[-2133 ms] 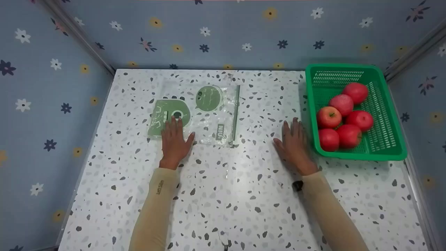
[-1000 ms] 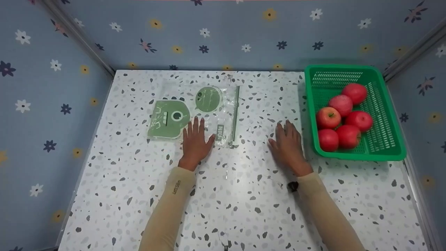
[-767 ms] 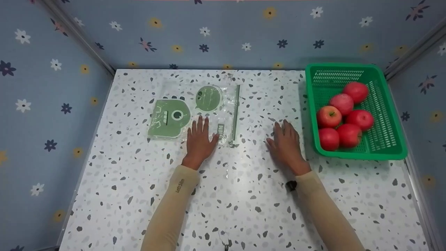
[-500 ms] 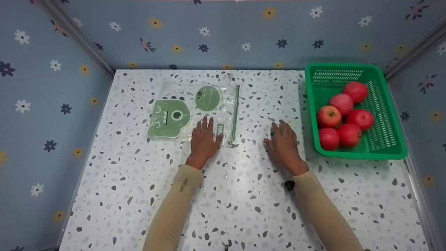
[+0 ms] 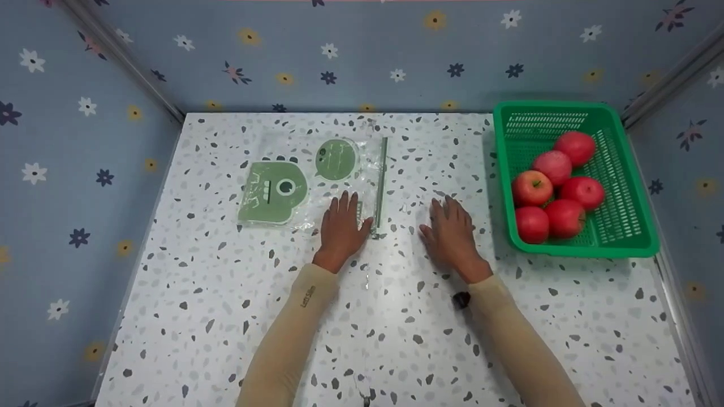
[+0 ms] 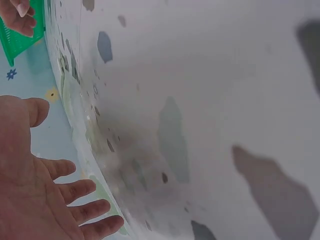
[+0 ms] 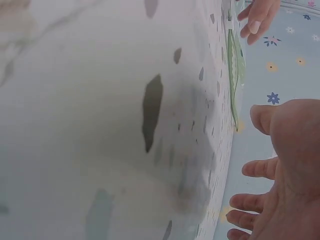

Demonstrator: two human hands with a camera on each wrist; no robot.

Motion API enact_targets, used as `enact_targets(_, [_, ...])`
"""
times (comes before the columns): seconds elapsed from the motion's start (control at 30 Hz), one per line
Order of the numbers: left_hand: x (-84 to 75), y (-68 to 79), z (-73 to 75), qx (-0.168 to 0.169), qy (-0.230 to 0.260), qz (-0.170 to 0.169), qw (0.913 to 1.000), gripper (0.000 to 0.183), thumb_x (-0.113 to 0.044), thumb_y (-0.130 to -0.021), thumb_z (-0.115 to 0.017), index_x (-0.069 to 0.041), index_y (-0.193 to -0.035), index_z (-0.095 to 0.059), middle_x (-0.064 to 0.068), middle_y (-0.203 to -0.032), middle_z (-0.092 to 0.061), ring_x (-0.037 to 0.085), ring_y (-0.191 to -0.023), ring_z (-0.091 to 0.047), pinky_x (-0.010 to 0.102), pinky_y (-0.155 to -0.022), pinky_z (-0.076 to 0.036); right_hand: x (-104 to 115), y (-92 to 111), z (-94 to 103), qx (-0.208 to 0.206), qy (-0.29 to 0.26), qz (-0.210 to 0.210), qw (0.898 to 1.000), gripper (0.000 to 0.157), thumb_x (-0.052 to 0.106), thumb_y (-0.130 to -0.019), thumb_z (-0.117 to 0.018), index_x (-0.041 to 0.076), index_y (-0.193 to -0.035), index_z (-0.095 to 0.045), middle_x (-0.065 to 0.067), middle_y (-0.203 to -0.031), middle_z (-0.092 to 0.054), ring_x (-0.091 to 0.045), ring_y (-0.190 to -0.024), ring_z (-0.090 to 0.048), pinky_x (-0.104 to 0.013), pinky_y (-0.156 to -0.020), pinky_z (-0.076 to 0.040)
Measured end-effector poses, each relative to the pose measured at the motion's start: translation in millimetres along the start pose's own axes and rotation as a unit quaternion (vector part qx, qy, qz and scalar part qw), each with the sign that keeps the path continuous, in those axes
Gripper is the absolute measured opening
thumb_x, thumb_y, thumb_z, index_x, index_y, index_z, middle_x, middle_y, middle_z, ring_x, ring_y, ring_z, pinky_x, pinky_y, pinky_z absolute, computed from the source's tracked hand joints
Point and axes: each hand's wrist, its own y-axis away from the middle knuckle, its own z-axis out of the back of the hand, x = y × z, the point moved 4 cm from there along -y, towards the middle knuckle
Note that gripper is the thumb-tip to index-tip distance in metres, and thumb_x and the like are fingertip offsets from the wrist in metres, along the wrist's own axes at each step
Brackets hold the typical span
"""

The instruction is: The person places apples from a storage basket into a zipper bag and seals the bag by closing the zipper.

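Observation:
A clear zip bag (image 5: 277,198) with green cartoon prints lies flat on the speckled table, its green zip strip (image 5: 382,181) at the right end. Over the bag's near right part hovers my left hand (image 5: 342,232), fingers extended and palm down; the left wrist view shows a gap between this hand and the tabletop. My right hand (image 5: 451,234), fingers loosely spread, is above the table between the bag and a green basket (image 5: 571,249). Neither hand holds anything. Several red apples (image 5: 567,219) sit in the basket, mostly along its left side.
The white speckled table (image 5: 226,316) meets blue flowered panels (image 5: 367,56) at the back and on both sides. A dark band (image 5: 461,299) shows at the right wrist. The basket stands close to the right panel.
My left hand has slid rightward across the bag, from its left print toward the zip strip. My right hand has moved left, away from the basket. Bag, basket and apples stay put.

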Motion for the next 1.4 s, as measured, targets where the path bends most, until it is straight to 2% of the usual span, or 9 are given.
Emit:
enact_targets(0.37, [-13.9, -5.1, -5.6, 0.003, 0.011, -0.002, 0.9999, 0.069, -0.039, -0.108, -0.058, 0.0, -0.161, -0.038, 0.023, -0.163, -0.04, 0.042, -0.151, -0.036, 0.057, -0.122, -0.034, 11, -2, -5.3, 0.007, 0.001, 0.005, 1.0, 0.07, 0.035, -0.107, -0.063, -0.004, -0.159, -0.037, -0.032, -0.164, -0.029, -0.048, -0.153, -0.027, -0.06, -0.127, -0.02])
enact_targets(0.73, [-25.8, -13.4, -9.1, -0.022, -0.018, -0.006, 0.9996, 0.068, -0.037, -0.104, -0.066, 0.0, -0.156, -0.045, 0.021, -0.152, -0.05, 0.04, -0.136, -0.049, 0.055, -0.106, -0.047, 22, 0, -8.2, -0.008, 0.019, 0.025, 0.999, 0.066, 0.034, -0.107, -0.063, -0.003, -0.157, -0.042, -0.033, -0.161, -0.034, -0.049, -0.15, -0.033, -0.061, -0.124, -0.026])
enact_targets(1.03, [-31.8, -15.3, -11.1, -0.032, -0.044, -0.001, 0.9985, 0.064, -0.036, -0.101, -0.072, 0.0, -0.149, -0.052, 0.02, -0.142, -0.057, 0.037, -0.127, -0.054, 0.052, -0.1, -0.052, 26, 2, -13.0, 0.012, 0.0, 0.028, 1.0, 0.068, 0.034, -0.107, -0.061, -0.003, -0.159, -0.038, -0.033, -0.162, -0.032, -0.05, -0.151, -0.031, -0.06, -0.126, -0.022])
enact_targets(1.3, [-36.4, -14.4, -8.4, -0.045, -0.031, -0.003, 0.9985, 0.051, -0.025, -0.102, -0.07, 0.001, -0.144, -0.059, 0.02, -0.134, -0.063, 0.036, -0.121, -0.06, 0.05, -0.096, -0.056, 32, 1, -12.5, 0.001, -0.005, 0.034, 0.999, 0.066, 0.032, -0.106, -0.065, -0.003, -0.157, -0.042, -0.032, -0.159, -0.038, -0.049, -0.148, -0.036, -0.061, -0.124, -0.026])
enact_targets(1.4, [-37.5, -13.3, -6.5, -0.052, -0.009, -0.007, 0.9986, 0.047, -0.019, -0.102, -0.068, 0.002, -0.143, -0.059, 0.021, -0.131, -0.065, 0.037, -0.119, -0.062, 0.05, -0.095, -0.057, 34, 0, -13.6, 0.006, 0.0, 0.031, 0.999, 0.065, 0.032, -0.106, -0.064, -0.003, -0.157, -0.042, -0.031, -0.159, -0.039, -0.048, -0.148, -0.037, -0.059, -0.125, -0.027])
